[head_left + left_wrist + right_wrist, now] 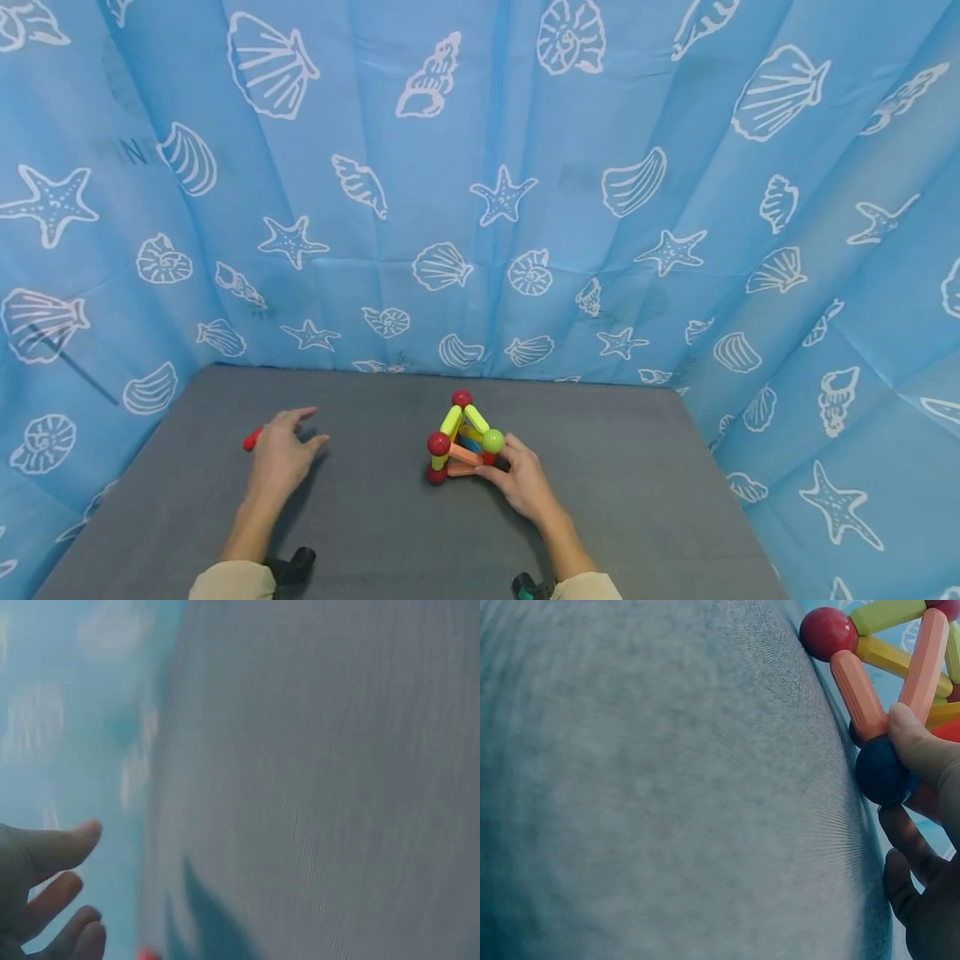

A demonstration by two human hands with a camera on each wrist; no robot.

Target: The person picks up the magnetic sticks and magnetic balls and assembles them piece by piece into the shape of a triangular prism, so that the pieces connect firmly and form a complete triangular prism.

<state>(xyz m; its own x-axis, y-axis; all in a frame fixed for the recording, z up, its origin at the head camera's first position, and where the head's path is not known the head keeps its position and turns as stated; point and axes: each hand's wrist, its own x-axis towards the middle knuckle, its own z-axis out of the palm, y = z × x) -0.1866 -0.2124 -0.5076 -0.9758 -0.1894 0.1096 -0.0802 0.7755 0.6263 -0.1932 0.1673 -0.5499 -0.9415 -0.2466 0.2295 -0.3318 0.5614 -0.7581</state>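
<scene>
A magnetic ball-and-stick frame [438, 443] stands near the middle of the grey table, built from red and green balls with yellow-green, yellow and salmon sticks. My right hand [522, 479] pinches its lower right corner. In the right wrist view the thumb lies against a salmon stick [860, 696], just above a dark blue ball [886, 771]. Off to the left, my left hand [282, 458] is raised over the table, thumb and fingers apart and holding nothing. A small red piece [252, 440] shows just beyond its far left side, partly hidden by the hand.
The grey cloth-covered table [375, 533] ends at the back against a blue curtain [480, 167] printed with white shells and starfish. The curtain also hangs along the left and right sides. Black straps with small devices [302, 562] sit at the wrists.
</scene>
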